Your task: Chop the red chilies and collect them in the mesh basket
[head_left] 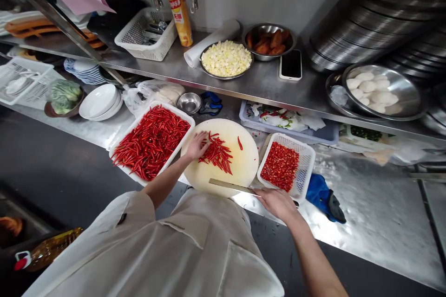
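Whole red chilies (219,154) lie in a loose pile on the round, pale cutting board (240,171), with one chili apart from the rest. My left hand (197,145) rests at the pile's left edge, fingers stretched out and touching the chilies. In my right hand (277,202) is the handle of a kitchen knife (234,186), its blade lying across the board's near edge. To the left, a white basket (190,122) is heaped with whole red chilies. At the right, chopped red chilies (279,166) partly fill a white perforated basket (307,164).
A steel shelf (259,86) runs above the counter's back, bearing a bowl of diced pale-yellow food (227,58), a phone (290,65) and a bowl of eggs (413,95). Blue gloves (324,197) lie right of the chopped chilies. White bowls (101,102) sit far left.
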A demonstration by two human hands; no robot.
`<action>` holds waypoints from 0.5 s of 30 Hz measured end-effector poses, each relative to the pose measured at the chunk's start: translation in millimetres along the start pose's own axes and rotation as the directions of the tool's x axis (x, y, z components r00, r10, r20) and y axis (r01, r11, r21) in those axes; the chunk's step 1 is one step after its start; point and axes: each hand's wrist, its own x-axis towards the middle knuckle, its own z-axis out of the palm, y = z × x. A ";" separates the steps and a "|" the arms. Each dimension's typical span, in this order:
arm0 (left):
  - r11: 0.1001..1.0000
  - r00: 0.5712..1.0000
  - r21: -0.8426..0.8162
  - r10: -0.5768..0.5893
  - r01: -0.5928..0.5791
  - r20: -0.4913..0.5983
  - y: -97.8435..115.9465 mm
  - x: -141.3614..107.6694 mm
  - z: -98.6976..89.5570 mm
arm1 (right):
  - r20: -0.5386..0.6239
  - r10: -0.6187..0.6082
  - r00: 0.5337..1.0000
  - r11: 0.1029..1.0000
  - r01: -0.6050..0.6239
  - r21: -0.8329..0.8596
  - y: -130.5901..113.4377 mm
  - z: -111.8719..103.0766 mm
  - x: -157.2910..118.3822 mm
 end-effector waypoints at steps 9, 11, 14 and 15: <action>0.988 0.998 -0.147 -0.036 0.043 0.050 -5.6 -14.5 -32.2 | 0.064 -0.123 0.990 0.984 0.130 -0.122 -11.1 -55.1 73.4; 0.983 0.996 -0.157 -0.087 0.091 0.031 -9.2 -20.1 -34.3 | 0.080 -0.168 0.982 0.974 0.178 -0.141 -12.0 -61.7 85.4; 0.988 0.991 -0.150 -0.010 0.030 0.136 -10.4 -24.8 -27.0 | 0.103 -0.238 0.966 0.954 0.252 -0.163 -13.6 -72.7 104.4; 0.988 0.986 -0.156 0.017 0.009 0.165 -10.7 -25.9 -24.3 | 0.096 -0.242 0.965 0.952 0.256 -0.170 -13.9 -75.9 109.8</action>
